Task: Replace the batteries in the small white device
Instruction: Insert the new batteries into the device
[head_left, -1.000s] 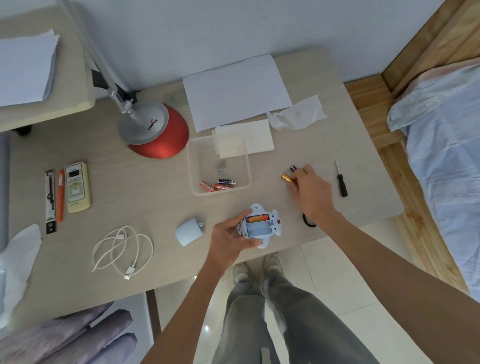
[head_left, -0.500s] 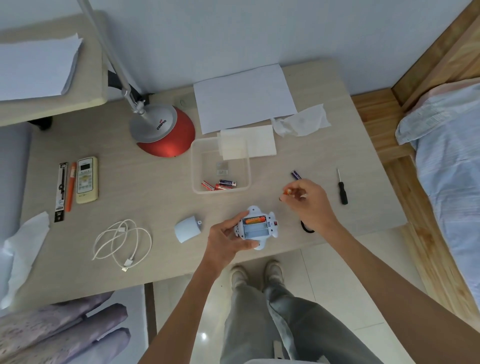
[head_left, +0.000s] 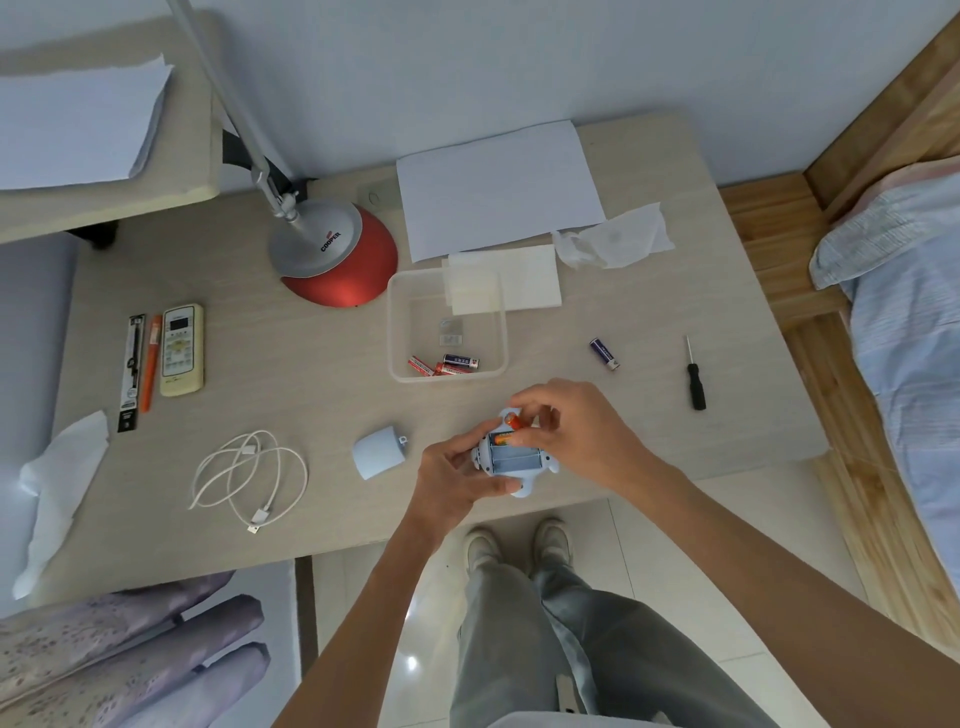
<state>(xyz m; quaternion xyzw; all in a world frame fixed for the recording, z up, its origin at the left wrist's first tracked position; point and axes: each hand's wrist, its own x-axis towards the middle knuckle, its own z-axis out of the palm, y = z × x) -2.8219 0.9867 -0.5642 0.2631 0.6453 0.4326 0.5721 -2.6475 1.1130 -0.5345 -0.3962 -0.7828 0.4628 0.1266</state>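
The small white device (head_left: 511, 460) lies open near the table's front edge, its battery bay facing up with one orange battery (head_left: 502, 439) seated in the top slot. My left hand (head_left: 457, 478) grips the device from the left. My right hand (head_left: 571, 431) pinches a second orange battery (head_left: 514, 420) over the bay's upper edge. The device's white cover (head_left: 378, 451) rests on the table to the left. A purple battery (head_left: 604, 353) lies loose further right.
A clear plastic tray (head_left: 498, 332) behind the device holds several batteries. A small screwdriver (head_left: 695, 375) lies at the right, a white cable (head_left: 249, 475) at the left, a remote (head_left: 181, 349) and pens further left. A red lamp base (head_left: 337, 254) and paper sheets (head_left: 498, 189) sit at the back.
My right hand picked an orange battery up from the table and carried it left to the device. The purple battery stayed where it lay.
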